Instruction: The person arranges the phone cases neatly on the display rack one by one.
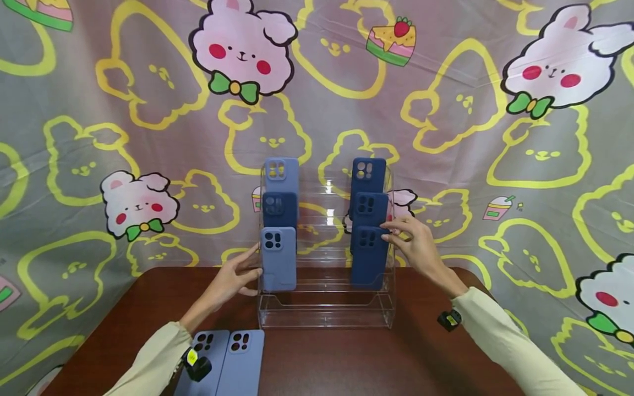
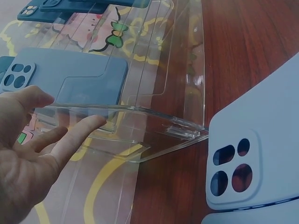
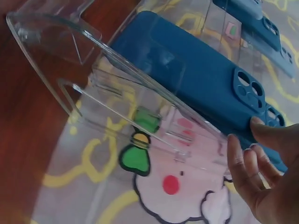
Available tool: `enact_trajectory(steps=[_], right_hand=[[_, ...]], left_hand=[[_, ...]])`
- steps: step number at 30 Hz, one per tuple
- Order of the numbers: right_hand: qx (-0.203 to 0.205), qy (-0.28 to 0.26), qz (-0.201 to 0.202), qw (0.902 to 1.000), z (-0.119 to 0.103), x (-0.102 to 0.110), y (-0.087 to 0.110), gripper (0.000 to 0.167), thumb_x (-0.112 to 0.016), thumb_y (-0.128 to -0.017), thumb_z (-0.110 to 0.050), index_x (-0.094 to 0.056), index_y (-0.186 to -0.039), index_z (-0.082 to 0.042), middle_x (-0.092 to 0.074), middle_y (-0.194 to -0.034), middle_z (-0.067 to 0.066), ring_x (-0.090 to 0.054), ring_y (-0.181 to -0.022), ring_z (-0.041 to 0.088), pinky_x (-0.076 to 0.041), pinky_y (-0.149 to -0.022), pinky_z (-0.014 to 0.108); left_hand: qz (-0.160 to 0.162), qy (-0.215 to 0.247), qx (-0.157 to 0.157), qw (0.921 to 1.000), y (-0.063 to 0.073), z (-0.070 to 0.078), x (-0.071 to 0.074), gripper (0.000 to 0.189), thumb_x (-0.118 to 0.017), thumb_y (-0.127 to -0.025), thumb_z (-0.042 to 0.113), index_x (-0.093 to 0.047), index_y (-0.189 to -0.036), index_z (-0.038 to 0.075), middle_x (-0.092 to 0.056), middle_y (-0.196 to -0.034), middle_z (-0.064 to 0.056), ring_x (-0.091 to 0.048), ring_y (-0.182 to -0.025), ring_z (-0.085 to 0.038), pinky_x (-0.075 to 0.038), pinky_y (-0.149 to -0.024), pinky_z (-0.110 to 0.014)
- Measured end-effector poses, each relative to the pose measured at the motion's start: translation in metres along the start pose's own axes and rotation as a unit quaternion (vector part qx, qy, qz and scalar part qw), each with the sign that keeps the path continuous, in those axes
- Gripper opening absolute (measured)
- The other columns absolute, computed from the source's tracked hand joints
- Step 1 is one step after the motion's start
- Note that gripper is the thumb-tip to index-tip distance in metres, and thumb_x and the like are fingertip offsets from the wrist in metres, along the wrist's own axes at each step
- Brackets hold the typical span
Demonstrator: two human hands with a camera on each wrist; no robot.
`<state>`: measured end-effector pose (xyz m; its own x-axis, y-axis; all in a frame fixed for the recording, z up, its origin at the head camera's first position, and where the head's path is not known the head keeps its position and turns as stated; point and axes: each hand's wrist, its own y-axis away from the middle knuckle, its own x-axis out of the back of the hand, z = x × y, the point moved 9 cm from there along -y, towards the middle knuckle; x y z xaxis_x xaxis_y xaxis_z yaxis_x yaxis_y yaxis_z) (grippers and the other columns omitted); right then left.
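Observation:
A clear tiered display rack (image 1: pixel 325 319) stands on the table, holding phone cases in two columns. My left hand (image 1: pixel 238 278) is at the rack's left side, beside a light blue phone case (image 1: pixel 279 269) in the lowest occupied tier. In the left wrist view, its fingers spread loosely around the clear side wall. At the right side, my right hand (image 1: pixel 416 245) has its thumb against the edge of a dark blue phone case (image 3: pixel 187 65). Its other fingers lie by the rack's side edge, loosely bent. Whether they press on the rack cannot be made out.
Two light blue phone cases (image 1: pixel 244 368) lie side by side on the brown table (image 1: pixel 346 363) at front left, partly under my left forearm. Behind the upper left tiers are a light blue and a dark blue case. A patterned cloth (image 1: pixel 337 82) hangs behind the table.

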<state>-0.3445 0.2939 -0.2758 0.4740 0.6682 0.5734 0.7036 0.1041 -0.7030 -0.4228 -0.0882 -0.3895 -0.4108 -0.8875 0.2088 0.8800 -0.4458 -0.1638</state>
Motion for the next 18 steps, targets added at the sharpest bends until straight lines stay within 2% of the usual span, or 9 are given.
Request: enact_trajectory(steps=[5, 8, 11, 14, 15, 18], right_hand=[[-0.017, -0.007, -0.004, 0.9998, 0.008, -0.001, 0.003, 0.030, -0.079, -0.092, -0.003, -0.078, -0.122, -0.004, -0.068, -0.106, 0.013, -0.058, -0.083, 0.016, -0.059, -0.066, 0.016], [-0.017, 0.001, 0.012, 0.9998, 0.008, 0.000, 0.005, 0.036, -0.081, -0.091, -0.004, -0.075, -0.127, -0.005, -0.068, -0.110, 0.015, -0.060, -0.088, 0.018, -0.059, -0.068, 0.016], [-0.029, -0.012, 0.037, 0.9988, 0.009, 0.003, 0.008, 0.042, -0.082, -0.090, -0.003, -0.072, -0.131, -0.003, -0.065, -0.110, 0.018, -0.062, -0.093, 0.025, -0.064, -0.076, 0.025], [-0.071, -0.035, 0.040, 0.9961, 0.016, 0.004, 0.017, 0.048, -0.081, -0.092, -0.006, -0.067, -0.137, -0.002, -0.062, -0.111, 0.022, -0.064, -0.101, 0.035, -0.065, -0.088, 0.044], [-0.091, -0.044, 0.033, 0.9943, 0.020, 0.004, 0.021, 0.050, -0.080, -0.093, -0.007, -0.064, -0.140, -0.002, -0.062, -0.114, 0.022, -0.064, -0.105, 0.039, -0.064, -0.089, 0.047], [-0.149, -0.081, 0.005, 0.9856, 0.032, 0.001, 0.035, 0.054, -0.075, -0.097, -0.008, -0.056, -0.147, -0.001, -0.062, -0.125, 0.029, -0.065, -0.116, 0.046, -0.063, -0.085, 0.035]], left_hand=[[-0.001, 0.001, 0.002, 1.0000, -0.002, -0.002, 0.001, 0.073, -0.061, -0.105, 0.005, -0.026, -0.168, 0.014, -0.041, -0.156, -0.037, -0.061, -0.127, -0.048, -0.066, -0.077, -0.052], [-0.002, 0.000, -0.003, 1.0000, -0.002, -0.001, 0.001, 0.073, -0.062, -0.105, 0.006, -0.025, -0.168, 0.014, -0.040, -0.157, -0.037, -0.060, -0.128, -0.049, -0.066, -0.077, -0.052], [-0.001, 0.001, -0.003, 1.0000, -0.002, -0.001, 0.002, 0.072, -0.062, -0.105, 0.007, -0.026, -0.168, 0.014, -0.038, -0.159, -0.036, -0.058, -0.130, -0.050, -0.066, -0.078, -0.052], [-0.002, -0.001, -0.003, 1.0000, -0.001, 0.000, 0.002, 0.073, -0.062, -0.105, 0.007, -0.025, -0.168, 0.014, -0.038, -0.158, -0.037, -0.058, -0.130, -0.050, -0.066, -0.078, -0.051], [-0.002, -0.001, -0.003, 1.0000, -0.001, 0.000, 0.001, 0.073, -0.062, -0.105, 0.007, -0.025, -0.168, 0.014, -0.038, -0.158, -0.037, -0.059, -0.129, -0.050, -0.066, -0.078, -0.051], [-0.003, -0.001, -0.003, 1.0000, 0.001, -0.001, 0.001, 0.073, -0.062, -0.105, 0.006, -0.025, -0.168, 0.014, -0.038, -0.158, -0.037, -0.059, -0.129, -0.049, -0.066, -0.079, -0.051]])
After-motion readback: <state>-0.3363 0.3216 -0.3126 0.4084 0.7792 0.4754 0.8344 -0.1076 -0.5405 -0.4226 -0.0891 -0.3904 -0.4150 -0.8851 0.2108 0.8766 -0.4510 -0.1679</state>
